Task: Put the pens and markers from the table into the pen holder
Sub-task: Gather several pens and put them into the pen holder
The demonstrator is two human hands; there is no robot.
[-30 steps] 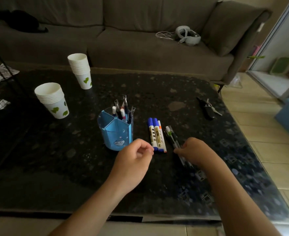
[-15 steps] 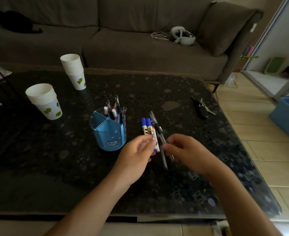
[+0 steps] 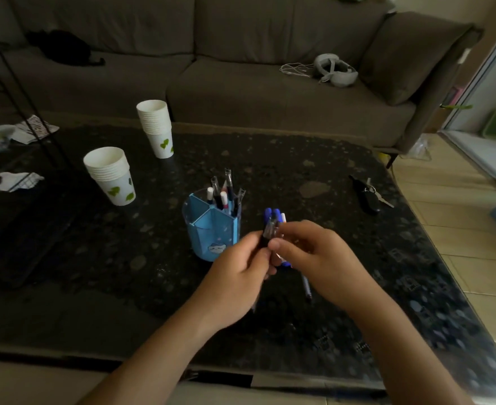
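Two hands meet over a dark table (image 3: 94, 258). The left hand (image 3: 238, 276) and the right hand (image 3: 314, 255) both pinch a dark pen (image 3: 267, 235) with a clear top, and its top points up. Just behind the hands lie blue markers (image 3: 273, 214) on the table. Another pen (image 3: 306, 287) pokes out under the right hand. A blue pen holder (image 3: 211, 232) stands just left of the hands, with some pens standing up in its back part. Two stacks of white paper cups (image 3: 112, 176) stand farther left. A set of keys (image 3: 368, 194) lies to the right. A brown sofa (image 3: 240, 92) sits behind the table.
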